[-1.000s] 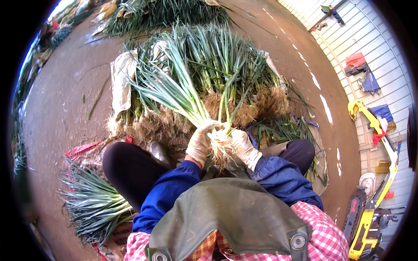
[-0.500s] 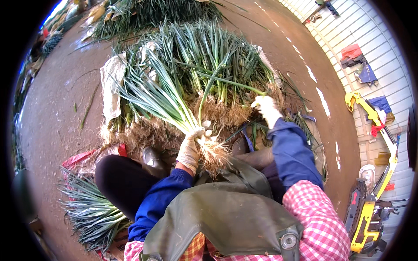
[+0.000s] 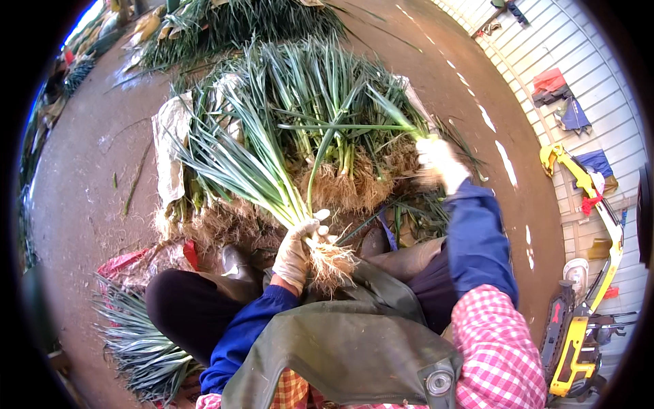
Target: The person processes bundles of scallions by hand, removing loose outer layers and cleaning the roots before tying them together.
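Note:
My gloved left hand [image 3: 297, 253] is closed around the white stems of a bunch of green onions [image 3: 276, 178]. Its leaves fan out to the far left, and pale stringy roots [image 3: 332, 264] hang past the fingers over my lap. Off to the right, my gloved right hand [image 3: 441, 162], smeared by motion, grips a green onion [image 3: 398, 117] low on its stem, leaves pointing far left. A large heap of green onions [image 3: 320, 88] lies just ahead, its root ends toward me. One long bent leaf crosses in front of the heap.
A smaller pile of green onions [image 3: 146, 341] lies by my left knee, beside a red and white sack [image 3: 150, 264]. Another heap [image 3: 252, 31] sits farther off. Along the white wall at right stands a yellow toy-like excavator [image 3: 575, 354], with a pale shoe [image 3: 576, 273] nearby.
My right hand has moved right, and a green onion now shows in its grip. The left hand with its bunch has dropped slightly toward me.

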Action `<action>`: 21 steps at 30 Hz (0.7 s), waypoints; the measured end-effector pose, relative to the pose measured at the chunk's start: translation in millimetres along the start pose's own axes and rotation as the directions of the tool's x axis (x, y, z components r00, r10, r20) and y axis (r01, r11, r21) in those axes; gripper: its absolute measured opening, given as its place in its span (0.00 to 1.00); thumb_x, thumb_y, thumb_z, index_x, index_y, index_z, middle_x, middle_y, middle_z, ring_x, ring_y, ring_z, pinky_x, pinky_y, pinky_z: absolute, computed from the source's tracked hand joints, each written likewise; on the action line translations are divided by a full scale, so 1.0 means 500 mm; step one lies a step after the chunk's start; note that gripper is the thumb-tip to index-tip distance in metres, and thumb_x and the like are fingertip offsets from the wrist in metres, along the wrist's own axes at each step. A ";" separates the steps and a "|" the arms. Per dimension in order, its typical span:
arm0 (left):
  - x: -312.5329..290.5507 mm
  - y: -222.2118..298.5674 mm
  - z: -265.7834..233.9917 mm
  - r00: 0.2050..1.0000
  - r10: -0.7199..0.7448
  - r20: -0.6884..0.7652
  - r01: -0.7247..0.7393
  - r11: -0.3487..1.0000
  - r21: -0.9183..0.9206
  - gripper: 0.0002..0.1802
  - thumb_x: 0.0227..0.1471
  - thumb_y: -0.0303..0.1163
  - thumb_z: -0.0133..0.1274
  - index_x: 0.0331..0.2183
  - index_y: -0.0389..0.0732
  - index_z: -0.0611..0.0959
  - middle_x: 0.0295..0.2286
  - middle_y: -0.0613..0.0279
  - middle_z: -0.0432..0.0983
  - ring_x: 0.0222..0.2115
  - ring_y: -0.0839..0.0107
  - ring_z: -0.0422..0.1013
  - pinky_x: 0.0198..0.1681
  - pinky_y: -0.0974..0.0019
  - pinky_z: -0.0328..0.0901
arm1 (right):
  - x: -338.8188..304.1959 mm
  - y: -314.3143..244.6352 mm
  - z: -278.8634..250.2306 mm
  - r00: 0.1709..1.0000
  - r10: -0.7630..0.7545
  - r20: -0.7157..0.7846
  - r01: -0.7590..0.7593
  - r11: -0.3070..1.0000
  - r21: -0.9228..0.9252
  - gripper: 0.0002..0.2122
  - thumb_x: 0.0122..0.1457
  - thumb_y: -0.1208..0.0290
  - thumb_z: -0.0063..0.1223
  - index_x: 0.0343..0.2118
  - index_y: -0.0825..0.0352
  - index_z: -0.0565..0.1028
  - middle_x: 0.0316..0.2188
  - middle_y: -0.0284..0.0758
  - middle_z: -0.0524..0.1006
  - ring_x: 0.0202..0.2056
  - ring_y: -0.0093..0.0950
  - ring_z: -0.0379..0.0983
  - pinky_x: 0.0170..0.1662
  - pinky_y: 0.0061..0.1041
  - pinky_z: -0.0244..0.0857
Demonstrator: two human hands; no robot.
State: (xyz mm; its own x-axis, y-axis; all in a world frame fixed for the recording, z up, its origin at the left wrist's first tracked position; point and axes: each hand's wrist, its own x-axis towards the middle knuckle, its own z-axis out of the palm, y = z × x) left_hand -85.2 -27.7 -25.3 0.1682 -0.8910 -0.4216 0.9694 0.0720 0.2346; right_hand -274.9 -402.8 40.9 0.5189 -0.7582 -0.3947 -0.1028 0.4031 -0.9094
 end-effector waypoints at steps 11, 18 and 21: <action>-0.095 0.036 0.104 0.996 0.092 0.015 -0.092 0.996 -0.010 0.25 0.50 0.30 0.51 0.50 0.30 0.71 0.25 0.63 0.74 0.25 0.65 0.73 0.43 0.53 0.70 | -0.378 0.011 -0.394 0.880 -0.297 -0.372 -0.442 -0.220 -0.870 0.16 0.51 0.60 0.51 0.28 0.72 0.78 0.29 0.48 0.78 0.34 0.45 0.77 0.41 0.41 0.68; -0.242 0.168 0.263 0.885 0.377 0.272 -0.425 0.893 0.145 0.22 0.56 0.31 0.47 0.52 0.37 0.68 0.45 0.52 0.72 0.38 0.62 0.72 0.45 0.58 0.70 | -0.246 -0.011 -0.057 0.995 -0.094 0.038 0.090 0.653 -0.752 0.11 0.55 0.63 0.53 0.22 0.64 0.72 0.18 0.28 0.71 0.19 0.21 0.66 0.25 0.23 0.61; -0.295 0.243 0.310 0.720 0.437 0.539 -0.627 0.744 0.233 0.23 0.59 0.31 0.43 0.55 0.37 0.65 0.50 0.50 0.68 0.44 0.63 0.71 0.48 0.61 0.68 | -0.184 0.003 -0.012 0.991 -0.085 0.101 0.132 0.599 -0.790 0.08 0.58 0.66 0.52 0.27 0.64 0.73 0.21 0.28 0.73 0.21 0.18 0.67 0.24 0.18 0.62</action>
State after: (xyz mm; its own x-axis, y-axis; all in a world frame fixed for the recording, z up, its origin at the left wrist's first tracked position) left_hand -20.1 42.9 201.0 0.4485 -0.8515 0.2716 0.5739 0.5073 0.6428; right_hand -327.9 -335.2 74.9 0.6089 -0.7339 -0.3010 -0.6633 -0.2629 -0.7006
